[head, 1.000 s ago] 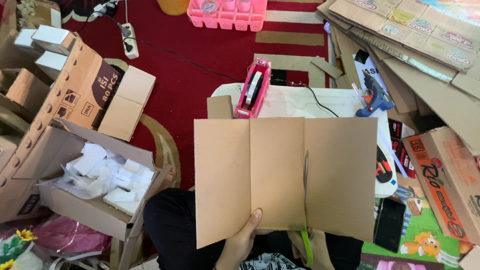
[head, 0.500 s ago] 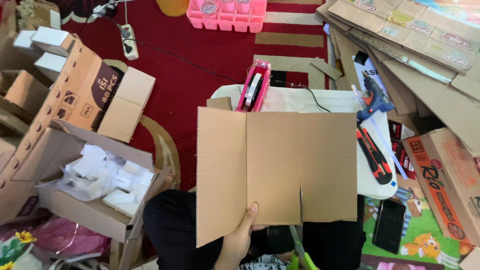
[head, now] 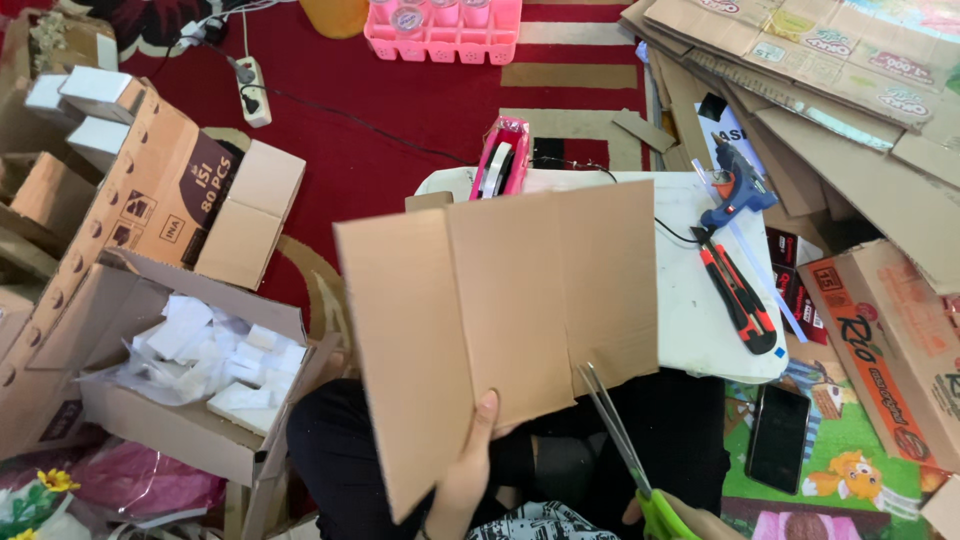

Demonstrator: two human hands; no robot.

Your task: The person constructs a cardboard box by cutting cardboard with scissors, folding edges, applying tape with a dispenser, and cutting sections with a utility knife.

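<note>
While left hand fingers grip cardboard edge, right hand clasps scissors.

A cardboard sheet stands before the small table; on that table lie a tape dispenser, glue gun and utility knife. A phone lies right, below the table.

Your clothing: dark trousers, patterned top.
Your left hand and right hand are bare, without gloves; black trousers cover your legs, and a black-and-white patterned hem shows at the bottom edge.
</note>
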